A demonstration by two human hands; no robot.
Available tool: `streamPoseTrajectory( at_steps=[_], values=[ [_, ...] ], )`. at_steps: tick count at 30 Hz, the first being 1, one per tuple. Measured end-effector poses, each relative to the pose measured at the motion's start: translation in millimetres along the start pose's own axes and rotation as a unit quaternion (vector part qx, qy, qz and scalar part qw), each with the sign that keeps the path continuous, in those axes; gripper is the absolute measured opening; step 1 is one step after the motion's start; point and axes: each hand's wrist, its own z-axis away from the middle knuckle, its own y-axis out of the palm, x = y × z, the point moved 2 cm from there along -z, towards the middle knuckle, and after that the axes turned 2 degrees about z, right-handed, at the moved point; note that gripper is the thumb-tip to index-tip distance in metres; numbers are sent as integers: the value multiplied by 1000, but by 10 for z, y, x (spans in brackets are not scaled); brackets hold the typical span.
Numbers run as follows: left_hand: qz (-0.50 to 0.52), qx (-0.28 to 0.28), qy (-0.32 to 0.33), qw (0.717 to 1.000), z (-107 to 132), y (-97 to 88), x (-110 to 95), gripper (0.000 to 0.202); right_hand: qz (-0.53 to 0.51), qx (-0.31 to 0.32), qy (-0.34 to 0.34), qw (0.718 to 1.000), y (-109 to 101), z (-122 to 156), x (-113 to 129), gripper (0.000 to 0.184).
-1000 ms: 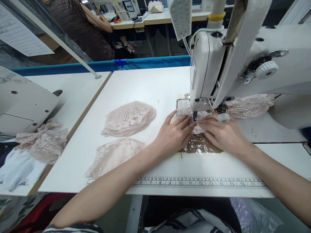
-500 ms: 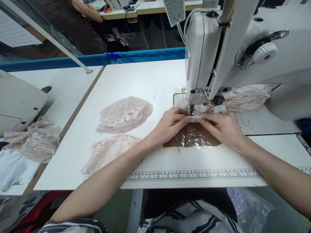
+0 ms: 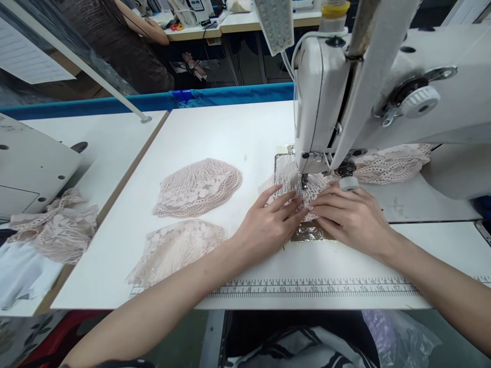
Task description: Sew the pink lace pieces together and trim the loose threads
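Pressing the pink lace piece (image 3: 297,185) flat under the needle, both hands spread open.
Half a second ago the fingers pinched its edge. Now the left hand (image 3: 268,225) and right hand (image 3: 351,217) lie palm-down on it, gripping nothing, fingertips nearly meeting just below the presser foot (image 3: 304,180) at frame centre, so the lace looks smoothed onto the sewing machine (image 3: 383,102) bed. Two spare lace pieces (image 3: 197,186) lie left of centre, and a ruler strip (image 3: 314,289) lines the table (image 3: 230,133) edge below.

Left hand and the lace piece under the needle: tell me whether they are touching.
Touching. The head view shows the left hand lying flat, its fingers pressed down onto the lace piece; no gap shows between them.
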Motion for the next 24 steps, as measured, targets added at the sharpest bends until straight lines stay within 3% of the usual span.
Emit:
streamPoseTrajectory(
  at_steps=[15,20,24],
  values=[
    [17,17,-40,999,-109,32,153,30,40,-7,19,999,80,-41,-65,18],
    [14,1,-47,999,-146,83,239,30,58,-7,45,997,133,-62,-117,21],
    [7,-17,-55,998,-141,83,216,29,83,-9,25,996,132,-61,-116,21]
  ],
)
